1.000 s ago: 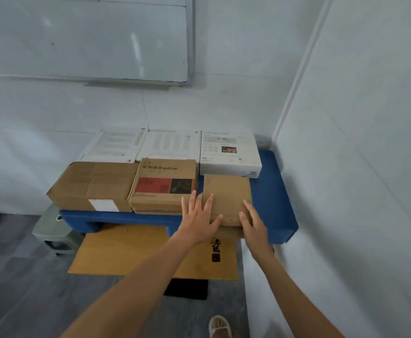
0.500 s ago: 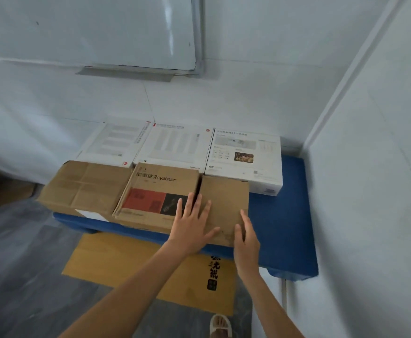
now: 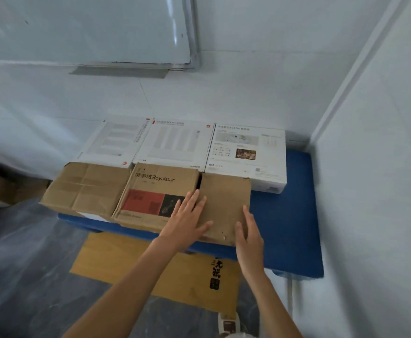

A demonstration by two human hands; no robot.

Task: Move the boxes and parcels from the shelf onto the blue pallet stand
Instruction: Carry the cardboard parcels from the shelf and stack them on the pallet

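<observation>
Whiteboard: upper left, wall-mounted.
Pallet stand: blue, centre right, set in the room corner; bare surface at its right.
Flat cardboard: on the floor below the stand, lower centre.
White boxes: three in a row at the back, tight to the wall, likely to save room.
Plain carton: front row, left.
Royalstar box: front row, middle.
Small brown box: front row, right, on the stand, just beside the Royalstar box.
Left hand: fingers straight, flat across the seam of both boxes, apparently pressing them level.
Right hand: fingers straight against the small box's right edge, seemingly squaring it up.
</observation>
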